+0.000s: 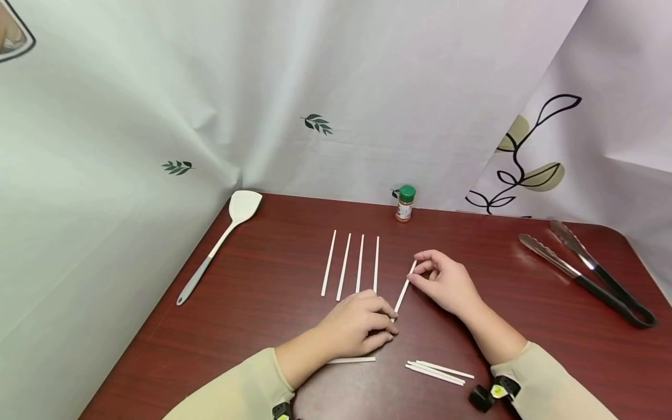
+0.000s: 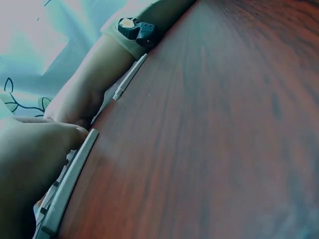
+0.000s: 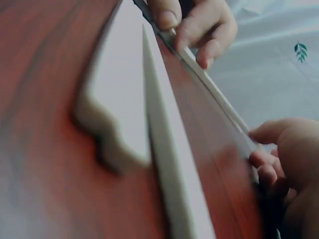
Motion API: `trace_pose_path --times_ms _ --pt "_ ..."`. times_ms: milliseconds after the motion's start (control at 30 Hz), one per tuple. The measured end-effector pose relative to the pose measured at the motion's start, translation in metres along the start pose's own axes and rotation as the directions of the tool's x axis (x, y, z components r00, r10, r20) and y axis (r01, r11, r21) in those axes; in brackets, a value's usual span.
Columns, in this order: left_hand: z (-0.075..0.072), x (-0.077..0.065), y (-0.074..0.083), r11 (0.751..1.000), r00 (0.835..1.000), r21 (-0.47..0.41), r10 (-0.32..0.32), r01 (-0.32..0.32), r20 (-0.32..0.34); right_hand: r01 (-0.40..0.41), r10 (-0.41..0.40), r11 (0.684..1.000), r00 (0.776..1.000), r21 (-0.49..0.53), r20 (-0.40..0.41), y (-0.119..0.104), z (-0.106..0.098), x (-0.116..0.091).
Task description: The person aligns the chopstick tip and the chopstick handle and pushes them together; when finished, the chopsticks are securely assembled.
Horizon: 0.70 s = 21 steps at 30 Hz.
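Observation:
Both hands are at one thin white stick [image 1: 403,291], which slants on the dark red table. Its far end is pinched between thumb and fingertips of my right hand [image 1: 446,283]. At its near end my left hand [image 1: 359,324] holds it with thumb and fingers, seen in the right wrist view on the same stick [image 3: 219,94]. To the left, several similar sticks [image 1: 329,262] lie in a spaced row, the nearer ends of some hidden by the left hand. Another stick [image 1: 353,360] lies crosswise under the left wrist, partly covered. A small loose pile of sticks [image 1: 438,373] lies near the right forearm.
A white spatula [image 1: 244,207] with a grey handle lies at the left edge. A green-capped spice jar [image 1: 404,205] stands at the back. Metal tongs [image 1: 588,262] with black handles lie spread at the right. Pale curtains [image 1: 367,70] hang behind the table.

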<state>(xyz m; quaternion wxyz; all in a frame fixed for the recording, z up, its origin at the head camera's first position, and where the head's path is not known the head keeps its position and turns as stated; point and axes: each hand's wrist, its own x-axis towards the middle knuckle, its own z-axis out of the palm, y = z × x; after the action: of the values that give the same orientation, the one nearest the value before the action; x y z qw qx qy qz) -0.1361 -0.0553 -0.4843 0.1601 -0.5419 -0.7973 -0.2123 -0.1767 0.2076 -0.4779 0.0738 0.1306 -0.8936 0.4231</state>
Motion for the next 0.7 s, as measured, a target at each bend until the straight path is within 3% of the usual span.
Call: trace_pose_path --times_ms 133,267,433,700 --pt "-0.001 -0.001 0.0 1.0 1.0 -0.013 -0.022 0.022 0.011 0.099 -0.107 0.985 0.993 -0.142 -0.048 -0.005 0.006 -0.004" --pt "-0.001 -0.002 0.0 1.0 1.0 0.011 -0.022 0.022 -0.002 0.163 -0.18 0.953 0.982 -0.256 -0.047 -0.009 0.012 -0.009" --pt "-0.001 -0.002 0.001 0.999 0.999 0.03 -0.043 0.044 -0.011 0.195 -0.2 0.93 0.98 -0.312 0.015 -0.015 0.017 -0.014" --pt "-0.006 0.009 0.014 0.982 0.99 0.129 -0.142 0.138 0.021 0.197 -0.177 0.911 0.98 -0.362 0.088 -0.019 0.016 -0.016"
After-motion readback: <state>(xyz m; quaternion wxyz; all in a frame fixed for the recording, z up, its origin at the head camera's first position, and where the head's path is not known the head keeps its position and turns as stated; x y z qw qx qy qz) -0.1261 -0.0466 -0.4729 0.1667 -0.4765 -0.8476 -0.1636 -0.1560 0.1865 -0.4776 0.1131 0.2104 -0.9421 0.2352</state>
